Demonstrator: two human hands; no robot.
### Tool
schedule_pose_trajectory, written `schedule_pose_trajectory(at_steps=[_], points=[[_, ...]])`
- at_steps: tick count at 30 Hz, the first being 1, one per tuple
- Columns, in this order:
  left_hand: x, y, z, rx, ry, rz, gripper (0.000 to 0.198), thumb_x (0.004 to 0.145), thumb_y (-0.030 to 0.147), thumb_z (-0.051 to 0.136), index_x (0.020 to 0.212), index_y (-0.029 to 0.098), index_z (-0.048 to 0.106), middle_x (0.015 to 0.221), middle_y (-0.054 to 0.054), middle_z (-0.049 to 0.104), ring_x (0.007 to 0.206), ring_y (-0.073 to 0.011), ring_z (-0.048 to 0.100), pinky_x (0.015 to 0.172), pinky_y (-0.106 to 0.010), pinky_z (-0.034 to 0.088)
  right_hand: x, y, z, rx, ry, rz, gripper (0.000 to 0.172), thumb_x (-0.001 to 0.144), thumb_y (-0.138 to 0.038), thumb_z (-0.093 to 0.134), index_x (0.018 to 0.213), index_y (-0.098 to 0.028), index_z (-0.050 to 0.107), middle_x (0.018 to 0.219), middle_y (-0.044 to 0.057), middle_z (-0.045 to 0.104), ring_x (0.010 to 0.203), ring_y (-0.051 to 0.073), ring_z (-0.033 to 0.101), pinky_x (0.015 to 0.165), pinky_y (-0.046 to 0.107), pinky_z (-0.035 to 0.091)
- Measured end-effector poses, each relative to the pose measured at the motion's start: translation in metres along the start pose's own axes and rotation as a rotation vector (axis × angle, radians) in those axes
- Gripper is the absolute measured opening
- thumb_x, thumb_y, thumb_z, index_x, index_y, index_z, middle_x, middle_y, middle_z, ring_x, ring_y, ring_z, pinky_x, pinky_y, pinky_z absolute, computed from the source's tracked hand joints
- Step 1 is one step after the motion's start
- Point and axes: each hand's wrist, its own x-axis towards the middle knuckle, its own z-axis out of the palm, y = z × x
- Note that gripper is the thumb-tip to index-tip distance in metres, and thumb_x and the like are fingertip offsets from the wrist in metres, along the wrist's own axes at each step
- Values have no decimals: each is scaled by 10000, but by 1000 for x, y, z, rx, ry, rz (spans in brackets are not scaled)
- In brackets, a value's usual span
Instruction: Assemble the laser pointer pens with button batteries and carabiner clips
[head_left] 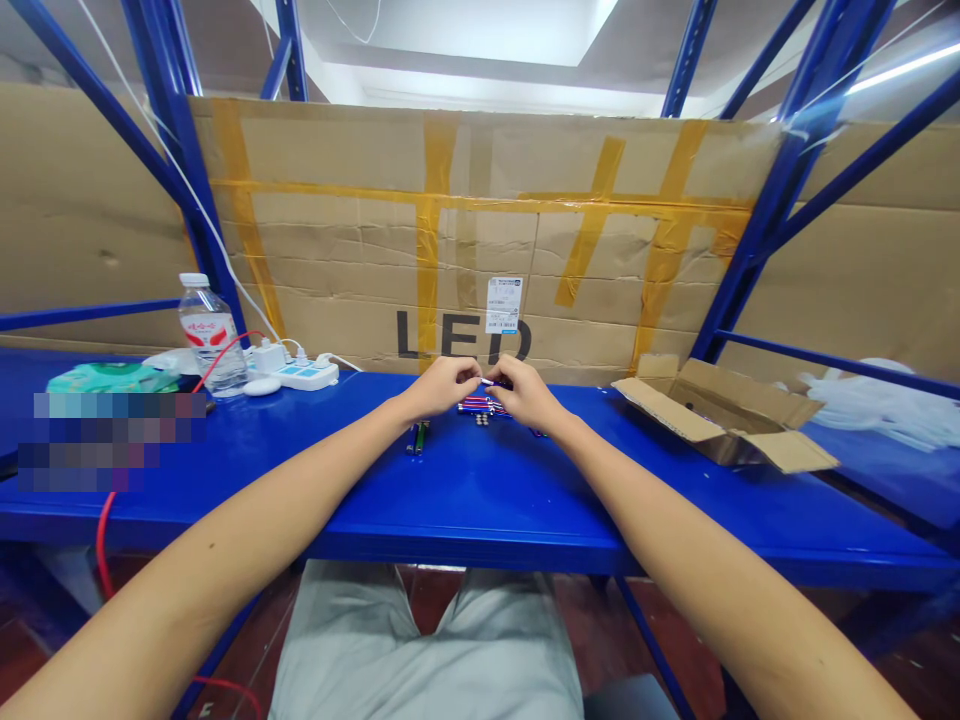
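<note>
My left hand (448,386) and my right hand (523,392) meet over the blue table, fingers pinched close together. Between the fingertips shows a small slim piece (486,381) with a pale end; the rest of it is hidden, and its kind is too small to tell. Just below my hands lie several slim red and blue sticks (474,404) with shiny ends. In front of them sit several small round silvery pieces (482,420). Nearer my left wrist, a short green and dark piece (421,437) lies on the tabletop.
An open cardboard box (724,412) stands on the right of the blue table (480,510). To the left are a water bottle (213,335), a white power strip (307,374) and a green packet (105,377). A large cardboard panel (337,260) stands behind.
</note>
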Motion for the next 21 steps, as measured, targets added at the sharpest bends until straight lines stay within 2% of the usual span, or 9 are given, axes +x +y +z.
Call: schedule_pose_trajectory(at_steps=[8, 15, 21], points=[[-1, 6, 0, 103, -1, 54, 107, 827, 189, 538, 778, 152, 625, 618, 31, 541, 574, -101, 447, 561, -236, 311, 0, 3, 0, 4, -40, 69, 60, 786, -129, 583, 754, -173, 609, 722, 22, 608, 702, 162, 537, 677, 288, 403], [-1, 6, 1, 183, -16, 79, 110, 828, 177, 546, 801, 152, 650, 657, 12, 592, 596, -109, 481, 576, -236, 317, 1, 1, -2, -31, -152, 97, 178, 846, -108, 494, 746, -163, 630, 655, 23, 616, 682, 169, 557, 665, 280, 395], [-2, 3, 5, 245, -33, 109, 108, 836, 177, 557, 800, 160, 657, 714, -9, 649, 637, -128, 526, 602, -244, 344, 1, 5, -4, -85, -215, 84, 178, 842, -97, 490, 736, -160, 619, 658, 21, 609, 660, 153, 526, 643, 259, 370]])
